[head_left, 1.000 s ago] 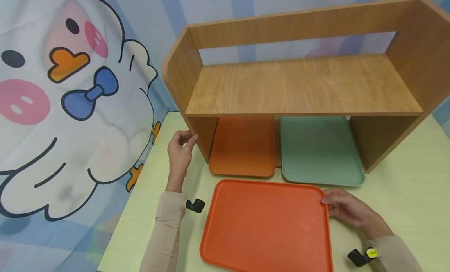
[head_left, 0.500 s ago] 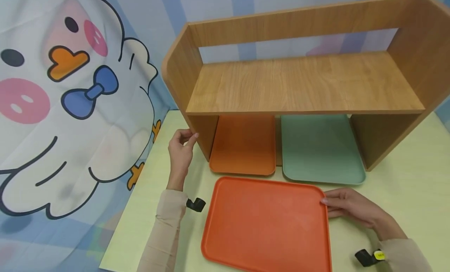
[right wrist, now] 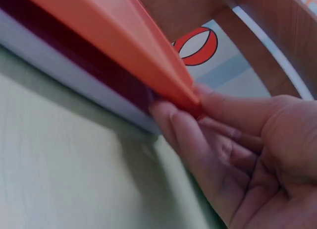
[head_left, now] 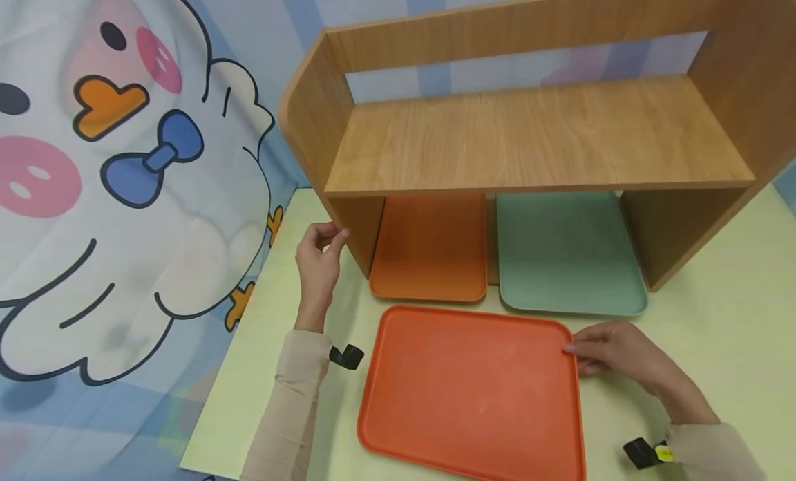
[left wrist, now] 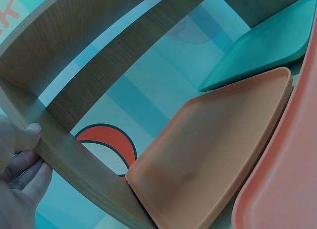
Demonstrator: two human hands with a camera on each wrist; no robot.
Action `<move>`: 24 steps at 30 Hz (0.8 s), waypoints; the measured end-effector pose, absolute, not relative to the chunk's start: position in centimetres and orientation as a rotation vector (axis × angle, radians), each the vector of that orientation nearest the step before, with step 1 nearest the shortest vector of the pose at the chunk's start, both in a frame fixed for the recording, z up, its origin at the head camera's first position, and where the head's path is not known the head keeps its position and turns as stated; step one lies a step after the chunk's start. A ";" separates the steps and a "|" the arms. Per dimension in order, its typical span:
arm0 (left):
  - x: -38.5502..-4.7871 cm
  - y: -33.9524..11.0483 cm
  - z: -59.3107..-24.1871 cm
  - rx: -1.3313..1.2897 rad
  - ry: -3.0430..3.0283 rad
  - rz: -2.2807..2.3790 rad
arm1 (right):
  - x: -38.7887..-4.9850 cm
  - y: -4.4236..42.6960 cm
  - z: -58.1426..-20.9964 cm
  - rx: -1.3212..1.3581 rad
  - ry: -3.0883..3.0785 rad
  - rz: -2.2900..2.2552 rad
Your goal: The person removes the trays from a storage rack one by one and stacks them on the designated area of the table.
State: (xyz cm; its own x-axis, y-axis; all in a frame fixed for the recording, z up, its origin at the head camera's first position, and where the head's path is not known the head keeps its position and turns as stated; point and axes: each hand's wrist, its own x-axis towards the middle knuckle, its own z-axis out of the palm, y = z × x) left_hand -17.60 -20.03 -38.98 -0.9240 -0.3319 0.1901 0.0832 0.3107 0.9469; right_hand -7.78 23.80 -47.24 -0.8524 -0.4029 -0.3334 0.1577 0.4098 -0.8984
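Note:
In the head view a red-orange tray [head_left: 472, 391] lies in front of a wooden shelf unit [head_left: 535, 142]. My right hand [head_left: 628, 356] pinches its far right corner, thumb on the rim and fingers beneath; the right wrist view shows the hand [right wrist: 237, 149] at the orange rim [right wrist: 124, 50], with dark and white layers below. My left hand [head_left: 318, 267] grips the front edge of the unit's left side panel between thumb and fingers, also seen in the left wrist view at the hand [left wrist: 22, 174].
Under the shelf board lie an orange tray [head_left: 432, 253] and a green tray [head_left: 569, 260], side by side. The pale table [head_left: 249, 398] extends around them. A cloth with a cartoon bird [head_left: 124, 246] hangs at the left.
The head view has shifted, so the unit and trays appear slightly higher. My right hand has changed its finger pose a little at the tray corner; the left hand keeps its grip.

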 end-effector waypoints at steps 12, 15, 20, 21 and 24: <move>-18.2 -20.4 -39.6 0.246 -2.244 -1.641 | -7.5 22.2 -46.8 -0.185 2.462 -1.225; -18.2 -20.5 -39.6 0.247 -2.246 -1.641 | -7.6 22.0 -46.8 -0.173 2.479 -1.192; -18.2 -20.5 -39.5 0.253 -2.245 -1.637 | -7.6 22.0 -46.8 -0.167 2.493 -1.170; -18.2 -20.5 -39.5 0.249 -2.242 -1.639 | -7.5 22.0 -46.8 -0.168 2.496 -1.165; -18.2 -20.5 -39.7 0.237 -2.244 -1.649 | -7.4 22.1 -46.9 -0.166 2.493 -1.165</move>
State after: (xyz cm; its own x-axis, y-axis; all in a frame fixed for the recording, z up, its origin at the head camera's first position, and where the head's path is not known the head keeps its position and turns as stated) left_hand -18.18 -20.52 -39.65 -0.9267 -0.3323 0.1756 0.0683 0.3105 0.9481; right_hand -7.40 22.06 -46.88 -0.9198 -0.2637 -0.2907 0.0537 0.6491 -0.7588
